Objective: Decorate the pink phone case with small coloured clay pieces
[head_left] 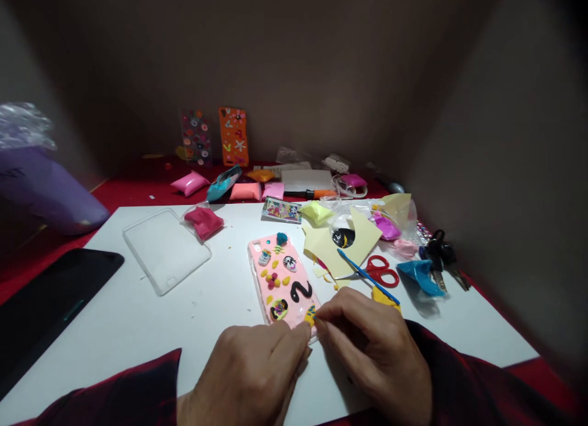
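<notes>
A phone case [278, 292] coated in pink clay lies on the white board, decorated with small clay shapes, among them a black curved piece [301, 291] and a red flower [272, 280]. Near its lower right corner sits a yellow clay piece [310, 316] with blue stripes. My left hand [252, 368] is closed at the case's bottom edge, its thumb by the yellow piece and its other fingers mostly hidden. From the right, my right hand [374, 349] pinches at the yellow piece's edge; whatever is between the fingertips is too small to make out.
Right of the case lie a blue stick tool [362, 272], red-handled scissors [382, 272], cream paper [337, 264] and a blue clay packet [420, 278]. A clear case [168, 254] and black phone-like slab [50, 303] lie left. Clay packets [245, 191] and an orange case [234, 136] stand behind.
</notes>
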### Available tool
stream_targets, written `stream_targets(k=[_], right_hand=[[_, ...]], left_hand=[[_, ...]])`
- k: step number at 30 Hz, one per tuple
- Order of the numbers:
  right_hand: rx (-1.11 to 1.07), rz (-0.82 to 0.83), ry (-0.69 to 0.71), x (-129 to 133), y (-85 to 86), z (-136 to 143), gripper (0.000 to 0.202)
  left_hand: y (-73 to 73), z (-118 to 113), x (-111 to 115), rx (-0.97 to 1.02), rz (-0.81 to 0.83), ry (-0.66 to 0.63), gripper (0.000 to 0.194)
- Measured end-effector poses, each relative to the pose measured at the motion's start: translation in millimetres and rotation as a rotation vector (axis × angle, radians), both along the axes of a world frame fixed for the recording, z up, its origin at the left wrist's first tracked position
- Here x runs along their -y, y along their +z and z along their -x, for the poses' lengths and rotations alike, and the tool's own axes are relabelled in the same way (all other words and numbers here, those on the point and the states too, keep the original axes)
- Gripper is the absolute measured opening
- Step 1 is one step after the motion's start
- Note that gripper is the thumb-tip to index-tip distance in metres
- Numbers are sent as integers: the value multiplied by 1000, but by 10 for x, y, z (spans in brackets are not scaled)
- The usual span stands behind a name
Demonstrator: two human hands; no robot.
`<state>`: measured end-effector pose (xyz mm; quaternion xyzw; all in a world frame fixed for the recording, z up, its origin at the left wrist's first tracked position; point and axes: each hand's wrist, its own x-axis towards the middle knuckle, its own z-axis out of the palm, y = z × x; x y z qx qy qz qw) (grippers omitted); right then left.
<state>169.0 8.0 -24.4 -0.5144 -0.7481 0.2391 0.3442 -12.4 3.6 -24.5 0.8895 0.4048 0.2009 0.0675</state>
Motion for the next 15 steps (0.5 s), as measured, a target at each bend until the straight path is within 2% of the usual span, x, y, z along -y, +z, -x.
stream_targets(k=[7,15], right_hand=[[11,17,2,5,-17,-21,12],[17,46,26,1,-10,-6,14]], left_hand=[[68,-11,54,-2,-2,28,18],[16,-23,29,6,-8,-16,16]])
